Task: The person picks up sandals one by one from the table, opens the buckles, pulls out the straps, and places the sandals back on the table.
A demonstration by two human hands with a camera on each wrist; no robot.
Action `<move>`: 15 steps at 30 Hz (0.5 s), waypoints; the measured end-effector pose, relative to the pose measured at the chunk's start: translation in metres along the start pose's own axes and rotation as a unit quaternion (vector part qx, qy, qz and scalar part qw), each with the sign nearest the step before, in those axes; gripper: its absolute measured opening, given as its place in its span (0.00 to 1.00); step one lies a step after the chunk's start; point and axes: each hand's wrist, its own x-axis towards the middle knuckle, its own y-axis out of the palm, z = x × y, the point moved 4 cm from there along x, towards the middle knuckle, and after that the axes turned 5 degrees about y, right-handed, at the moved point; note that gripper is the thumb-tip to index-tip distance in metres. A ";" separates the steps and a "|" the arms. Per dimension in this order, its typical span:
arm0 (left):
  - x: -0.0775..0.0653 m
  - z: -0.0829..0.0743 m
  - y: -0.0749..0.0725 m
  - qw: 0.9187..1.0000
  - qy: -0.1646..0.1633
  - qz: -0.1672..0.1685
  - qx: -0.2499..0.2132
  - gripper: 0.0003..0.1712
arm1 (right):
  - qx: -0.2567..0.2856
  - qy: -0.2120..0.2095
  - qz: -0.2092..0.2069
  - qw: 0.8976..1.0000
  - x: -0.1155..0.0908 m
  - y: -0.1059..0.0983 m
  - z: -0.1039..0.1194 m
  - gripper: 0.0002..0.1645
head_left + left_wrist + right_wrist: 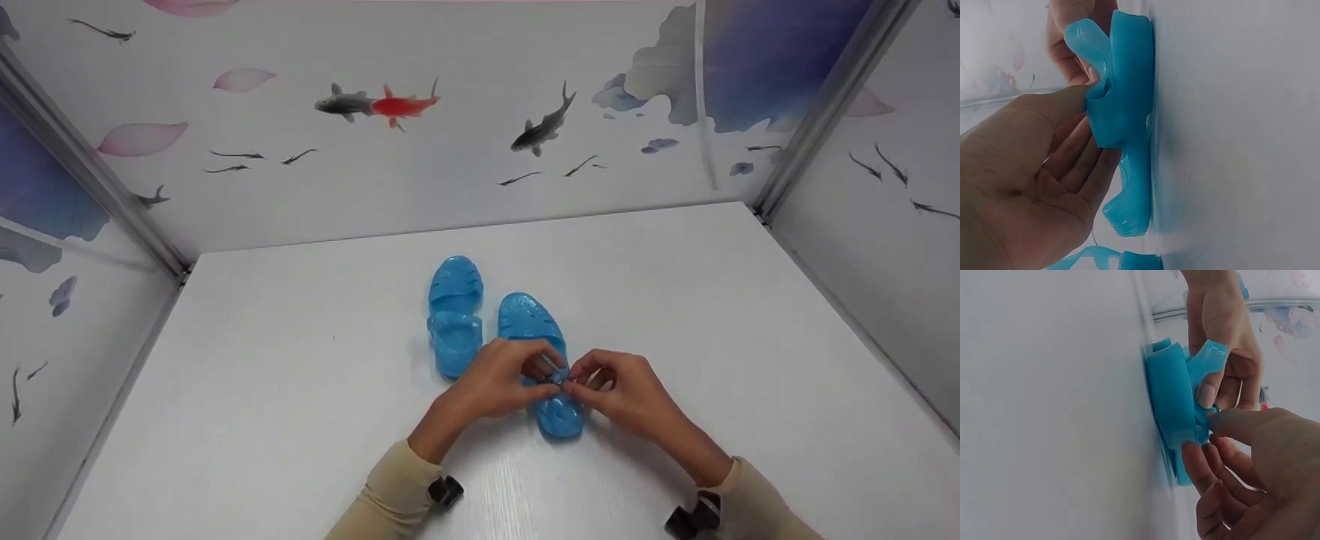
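Glossy blue plastic sandal (529,319) is lying on white worktop (300,375), toe pointing toward 11 o'clock. Both grips are pinching its blue plastic strap (558,374), left hand (504,380) from 9, right hand (626,391) from 3, probably steadying it. Matching sandal (456,322) is sitting at 10.

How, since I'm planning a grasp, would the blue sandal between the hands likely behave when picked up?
The blue sandal will probably flex, its thin strap standing up in a curve. Its glossy surface might feel slippery. Lying sole-down on the table, it seems unlikely to roll.
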 end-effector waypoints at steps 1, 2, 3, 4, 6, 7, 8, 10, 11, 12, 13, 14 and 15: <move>0.000 0.000 0.000 1.000 -0.001 -0.001 -0.001 0.16 | -0.002 -0.003 0.000 1.000 0.000 0.000 0.000 0.08; 0.000 0.000 0.001 1.000 -0.002 -0.002 -0.002 0.16 | -0.005 -0.006 0.001 1.000 0.000 0.000 -0.001 0.08; 0.000 0.000 0.001 1.000 -0.004 -0.003 -0.001 0.16 | -0.010 -0.010 0.002 1.000 0.000 -0.001 -0.001 0.08; 0.000 0.000 0.001 1.000 -0.005 -0.005 -0.002 0.16 | -0.015 -0.016 0.004 1.000 0.000 -0.002 -0.001 0.08; 0.000 -0.001 0.001 1.000 -0.009 -0.005 0.000 0.16 | -0.025 -0.026 0.009 0.999 0.001 -0.004 -0.002 0.07; 0.000 -0.001 0.001 1.000 -0.011 -0.005 0.001 0.16 | -0.030 -0.030 0.013 0.999 0.001 -0.004 -0.002 0.07; 0.000 -0.001 0.001 1.000 -0.012 -0.004 0.002 0.16 | -0.034 -0.035 0.016 0.999 0.001 -0.005 -0.001 0.07; 0.000 0.000 0.001 1.000 -0.016 -0.003 0.000 0.16 | -0.037 -0.039 0.021 0.998 0.001 -0.006 -0.001 0.07; 0.000 0.000 0.001 1.000 -0.019 -0.003 0.000 0.16 | -0.038 -0.039 0.022 0.998 0.001 -0.006 -0.001 0.07; 0.000 0.000 0.001 1.000 -0.021 -0.003 -0.001 0.16 | -0.037 -0.040 0.021 0.998 0.001 -0.007 0.000 0.07; 0.000 0.000 0.001 1.000 -0.023 -0.003 -0.002 0.16 | -0.037 -0.041 0.019 0.998 0.001 -0.006 0.000 0.07; -0.001 0.000 0.001 1.000 -0.025 -0.003 -0.003 0.15 | -0.036 -0.041 0.016 0.998 0.001 -0.006 0.000 0.07; -0.001 0.001 0.001 1.000 -0.027 -0.003 -0.003 0.15 | -0.037 -0.042 0.012 0.998 0.001 -0.006 0.000 0.07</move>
